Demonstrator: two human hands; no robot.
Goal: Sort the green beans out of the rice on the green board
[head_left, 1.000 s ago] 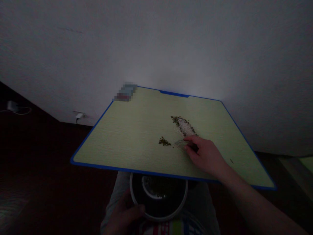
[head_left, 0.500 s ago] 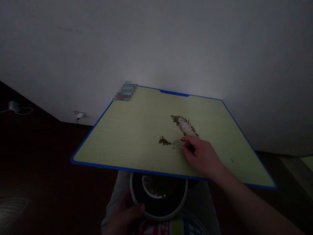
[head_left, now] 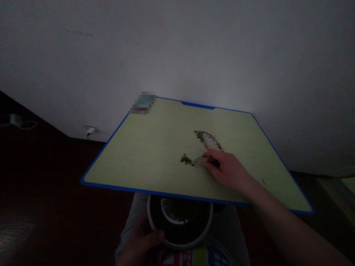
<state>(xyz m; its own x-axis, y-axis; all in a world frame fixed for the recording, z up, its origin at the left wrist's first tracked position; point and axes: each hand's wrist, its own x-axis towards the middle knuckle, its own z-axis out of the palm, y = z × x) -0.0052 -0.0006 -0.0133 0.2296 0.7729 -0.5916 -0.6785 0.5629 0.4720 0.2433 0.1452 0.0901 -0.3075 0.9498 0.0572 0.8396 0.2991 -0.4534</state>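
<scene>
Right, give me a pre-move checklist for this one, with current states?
1. Right hand has the clear curved piece: ok, between thumb and fingers.
2. Left hand steadies the bowl: ok, thumb at rim.
3. Small dark pile apart from larger pile: ok.
4. Larger pile all one kind: not ok, dark bits edge pale ones.
5. Bowl's contents all one kind: cannot tell, too dark.

The pale yellow-green tabletop (head_left: 144, 147) is edged in blue. Near its middle, toward 3 o'clock, lies a bank of whitish grains (head_left: 211, 142) fringed with dark green bits; at 8 o'clock from that sits a smaller green heap (head_left: 186, 160). A thin dark sliver (head_left: 263, 181) lies toward 4 o'clock, a pixelated item (head_left: 143, 103) at the 10 o'clock corner.
</scene>
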